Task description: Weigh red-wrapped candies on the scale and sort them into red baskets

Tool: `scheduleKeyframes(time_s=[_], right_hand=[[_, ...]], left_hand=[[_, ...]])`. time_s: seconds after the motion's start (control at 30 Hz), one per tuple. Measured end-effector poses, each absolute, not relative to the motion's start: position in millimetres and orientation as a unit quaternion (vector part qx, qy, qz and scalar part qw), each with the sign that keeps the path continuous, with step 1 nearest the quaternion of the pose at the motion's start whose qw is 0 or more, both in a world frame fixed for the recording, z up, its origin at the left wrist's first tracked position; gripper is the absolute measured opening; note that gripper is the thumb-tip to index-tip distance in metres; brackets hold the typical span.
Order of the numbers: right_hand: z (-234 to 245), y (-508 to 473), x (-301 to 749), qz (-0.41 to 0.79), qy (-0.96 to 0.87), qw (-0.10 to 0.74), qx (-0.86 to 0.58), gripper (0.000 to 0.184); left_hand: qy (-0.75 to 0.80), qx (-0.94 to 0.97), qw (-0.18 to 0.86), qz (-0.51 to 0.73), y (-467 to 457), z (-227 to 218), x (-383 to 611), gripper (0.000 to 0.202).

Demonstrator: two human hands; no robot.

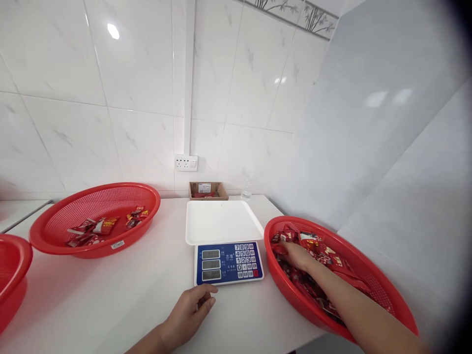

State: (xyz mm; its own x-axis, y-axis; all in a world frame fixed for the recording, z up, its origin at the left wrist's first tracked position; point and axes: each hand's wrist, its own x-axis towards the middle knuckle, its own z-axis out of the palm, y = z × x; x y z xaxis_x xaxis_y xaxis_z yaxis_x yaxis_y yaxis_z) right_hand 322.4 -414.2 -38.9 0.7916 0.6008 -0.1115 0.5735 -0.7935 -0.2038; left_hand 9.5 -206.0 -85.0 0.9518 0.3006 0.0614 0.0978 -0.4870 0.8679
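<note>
My right hand [297, 254] reaches into the red basket [372, 268] on the right and lies among several red snack packets [317, 246]; its fingertips are buried in them, so I cannot see a grasp. My left hand [190, 310] rests on the white table just in front of the electronic scale [228, 263], its fingers loosely curled and holding nothing. The scale's white weighing pan [221, 221] has nothing on it.
A second red basket [55, 221] with a few packets [106, 225] sits at the left, and part of a third [11, 265] shows at the far left edge. A small cardboard box [208, 190] and a clear bottle [247, 189] stand against the tiled wall below a socket [186, 162].
</note>
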Motion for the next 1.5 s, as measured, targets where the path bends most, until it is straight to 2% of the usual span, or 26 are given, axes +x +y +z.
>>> scheduleKeyframes(time_s=[0.23,0.4,0.43,0.53,0.6,0.73,0.93,1.2,1.5], right_hand=[[-5.7,-427.2,339.8,0.073,-0.272,0.073,-0.957,0.025],[-2.9,-432.5,338.4,0.146,-0.290,0.067,-0.944,0.024],[-6.3,-431.7,336.4,0.158,-0.304,0.067,-0.937,0.026],[-22.4,-424.9,328.6,0.172,-0.329,0.059,-0.927,0.048],[-34.4,-419.1,323.4,0.160,-0.323,0.046,-0.932,0.054],[-46.0,-413.4,319.8,0.127,-0.339,0.055,-0.931,0.040],[-27.8,-420.6,336.7,0.100,-0.314,0.076,-0.941,0.021],[-9.8,-431.4,346.9,0.024,-0.247,0.107,-0.963,0.016],[38.9,-390.5,326.8,-0.017,-0.298,0.214,-0.930,0.024]], left_hand=[[0.115,0.855,0.499,0.087,-206.0,-83.8,8.9,0.032],[0.116,0.857,0.494,0.088,-206.1,-84.7,8.6,0.031],[0.117,0.857,0.494,0.089,-206.0,-84.4,8.6,0.030],[0.117,0.857,0.495,0.087,-205.8,-83.1,8.8,0.030],[0.116,0.856,0.498,0.083,-205.4,-83.0,9.2,0.030],[0.114,0.852,0.505,0.085,-204.4,-84.8,9.9,0.029],[0.114,0.859,0.492,0.085,-204.6,-83.5,9.2,0.028],[0.107,0.863,0.488,0.081,-203.1,-87.5,10.7,0.028],[0.098,0.871,0.473,0.091,-204.0,-86.4,9.9,0.026]])
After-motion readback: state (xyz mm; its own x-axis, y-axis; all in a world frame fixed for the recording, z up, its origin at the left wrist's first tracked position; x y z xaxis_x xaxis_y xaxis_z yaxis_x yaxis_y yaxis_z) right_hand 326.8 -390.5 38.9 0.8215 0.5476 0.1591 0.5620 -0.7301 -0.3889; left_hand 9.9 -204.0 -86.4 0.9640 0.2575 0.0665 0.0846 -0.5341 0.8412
